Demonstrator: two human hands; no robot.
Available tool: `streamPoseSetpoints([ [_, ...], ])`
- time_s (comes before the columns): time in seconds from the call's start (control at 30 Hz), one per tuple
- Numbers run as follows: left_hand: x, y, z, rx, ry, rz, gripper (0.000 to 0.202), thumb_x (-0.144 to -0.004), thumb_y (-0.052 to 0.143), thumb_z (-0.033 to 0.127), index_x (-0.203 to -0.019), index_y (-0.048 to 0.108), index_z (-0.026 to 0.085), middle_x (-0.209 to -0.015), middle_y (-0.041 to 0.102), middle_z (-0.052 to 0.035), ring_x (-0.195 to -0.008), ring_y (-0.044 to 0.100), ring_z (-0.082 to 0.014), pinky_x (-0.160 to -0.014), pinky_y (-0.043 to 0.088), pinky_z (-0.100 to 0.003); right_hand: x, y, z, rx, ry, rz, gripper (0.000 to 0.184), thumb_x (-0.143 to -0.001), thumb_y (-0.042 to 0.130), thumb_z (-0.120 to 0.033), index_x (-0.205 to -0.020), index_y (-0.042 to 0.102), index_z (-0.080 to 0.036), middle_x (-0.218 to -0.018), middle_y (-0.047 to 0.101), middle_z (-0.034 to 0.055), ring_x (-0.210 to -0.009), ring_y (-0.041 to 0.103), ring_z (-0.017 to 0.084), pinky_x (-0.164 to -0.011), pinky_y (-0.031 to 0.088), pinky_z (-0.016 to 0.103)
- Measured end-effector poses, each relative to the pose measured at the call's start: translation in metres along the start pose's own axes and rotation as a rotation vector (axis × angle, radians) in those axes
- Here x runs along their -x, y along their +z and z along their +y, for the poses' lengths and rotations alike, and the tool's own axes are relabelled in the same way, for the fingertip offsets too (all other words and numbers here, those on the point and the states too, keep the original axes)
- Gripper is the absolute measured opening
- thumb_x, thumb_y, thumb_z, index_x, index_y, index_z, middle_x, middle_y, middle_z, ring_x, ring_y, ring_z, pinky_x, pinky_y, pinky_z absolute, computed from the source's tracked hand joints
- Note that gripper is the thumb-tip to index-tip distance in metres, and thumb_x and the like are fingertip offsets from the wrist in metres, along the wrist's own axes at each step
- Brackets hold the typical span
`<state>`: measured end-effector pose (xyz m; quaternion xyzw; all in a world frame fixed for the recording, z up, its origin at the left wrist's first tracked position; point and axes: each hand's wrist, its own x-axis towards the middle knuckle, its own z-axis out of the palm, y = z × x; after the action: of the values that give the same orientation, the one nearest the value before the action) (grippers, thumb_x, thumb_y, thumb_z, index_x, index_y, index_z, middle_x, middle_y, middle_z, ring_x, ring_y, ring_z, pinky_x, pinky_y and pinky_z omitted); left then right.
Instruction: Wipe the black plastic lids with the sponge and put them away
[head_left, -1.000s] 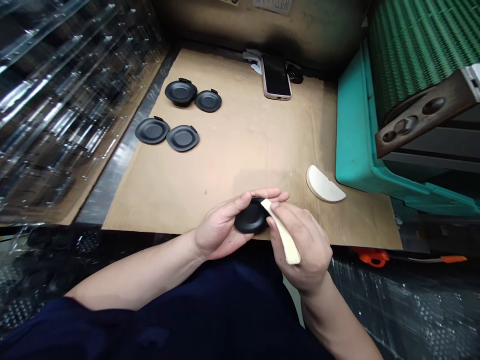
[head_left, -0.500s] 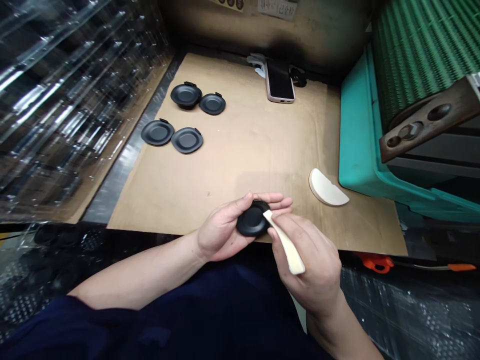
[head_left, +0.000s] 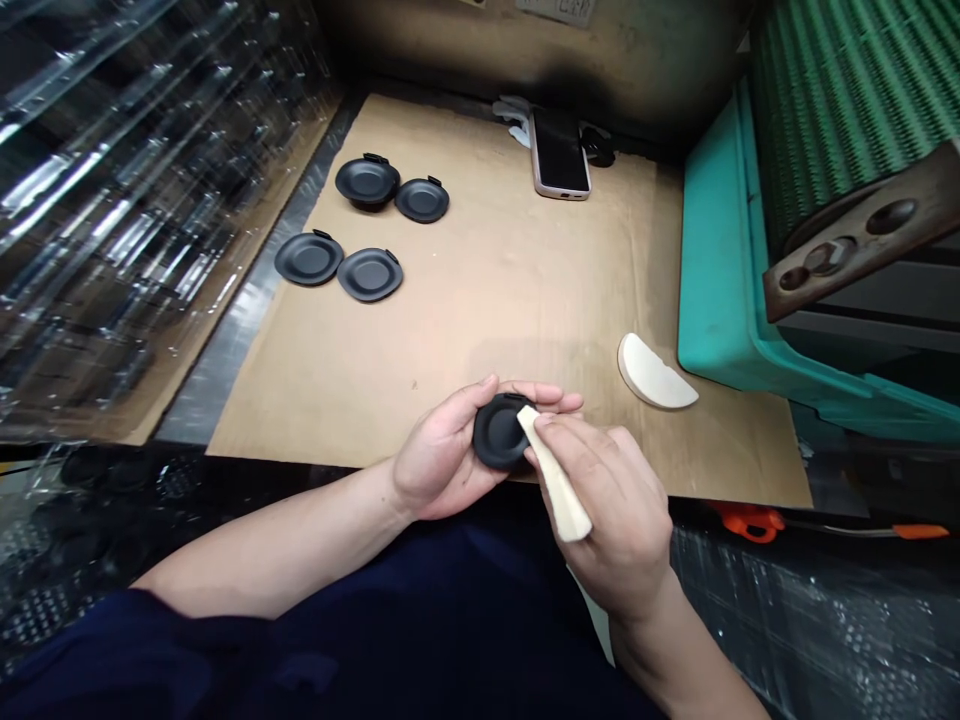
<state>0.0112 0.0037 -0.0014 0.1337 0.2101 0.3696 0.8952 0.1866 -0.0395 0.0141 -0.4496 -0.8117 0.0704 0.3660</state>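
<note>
From where I stand, a teal bin (head_left: 716,250) sits at the right of the bench (head_left: 196,405), with a green ribbed belt (head_left: 862,90) above it; I cannot tell what the bin holds. On the left, shiny clear plastic trays (head_left: 135,230) show dark shapes inside, too blurred to name. Between them, on a cardboard sheet (head_left: 510,290), four shallow black dishes (head_left: 370,274) lie toward the upper left, in two pairs. The person's left hand (head_left: 442,460), palm up, cups one more round black dish (head_left: 496,438) near the sheet's front edge, the grip curled loosely around its sides. The right hand (head_left: 622,500) has its grip pressed together, pinching a cream strip (head_left: 559,482) whose far tip lies over that dish's right side. Beyond the right hand rest a white half-round block (head_left: 654,374) and, farther back, a phone (head_left: 561,150).
</note>
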Motion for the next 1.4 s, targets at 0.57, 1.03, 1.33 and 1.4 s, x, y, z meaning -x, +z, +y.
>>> streamPoseSetpoints([
  [0.57, -0.001, 0.001, -0.001, -0.018, -0.009, 0.037, 0.049, -0.104, 0.038, 0.043, -0.123, 0.068, 0.010, -0.138, 0.065, -0.0201, -0.136, 0.056, -0.0340, -0.115, 0.040, -0.048, -0.002, 0.009, -0.001, -0.018, -0.063, 0.030, 0.045, -0.086, 0.062, 0.003, -0.130, 0.064, -0.007, -0.123, 0.074, 0.0187, -0.105, 0.071, 0.029, -0.085, 0.057, 0.043],
  [1.03, -0.002, 0.001, 0.000, -0.025, -0.034, 0.015, 0.047, -0.104, 0.039, 0.041, -0.121, 0.069, 0.010, -0.136, 0.066, -0.0204, -0.130, 0.060, -0.0330, -0.109, 0.045, -0.046, 0.001, 0.009, 0.002, 0.002, 0.002, 0.035, 0.049, -0.088, 0.060, -0.001, -0.136, 0.061, -0.015, -0.125, 0.073, 0.0159, -0.105, 0.071, 0.027, -0.084, 0.057, 0.043],
  [1.33, -0.001, 0.002, 0.003, 0.084, -0.018, -0.020, 0.070, -0.104, 0.027, 0.058, -0.130, 0.065, 0.005, -0.145, 0.059, -0.0228, -0.138, 0.055, -0.0343, -0.119, 0.035, -0.048, -0.002, -0.007, 0.000, -0.222, 0.137, 0.209, 0.049, -0.084, 0.072, -0.003, -0.128, 0.066, -0.022, -0.114, 0.075, 0.0086, -0.101, 0.073, 0.026, -0.084, 0.061, 0.043],
  [1.4, 0.000, 0.002, 0.003, 0.090, 0.007, -0.043, 0.074, -0.104, 0.024, 0.059, -0.132, 0.063, 0.003, -0.147, 0.057, -0.0238, -0.138, 0.055, -0.0344, -0.120, 0.033, -0.048, 0.000, -0.012, -0.001, -0.164, 0.160, 0.232, 0.049, -0.083, 0.073, -0.002, -0.126, 0.066, -0.022, -0.113, 0.075, 0.0092, -0.099, 0.073, 0.025, -0.082, 0.061, 0.042],
])
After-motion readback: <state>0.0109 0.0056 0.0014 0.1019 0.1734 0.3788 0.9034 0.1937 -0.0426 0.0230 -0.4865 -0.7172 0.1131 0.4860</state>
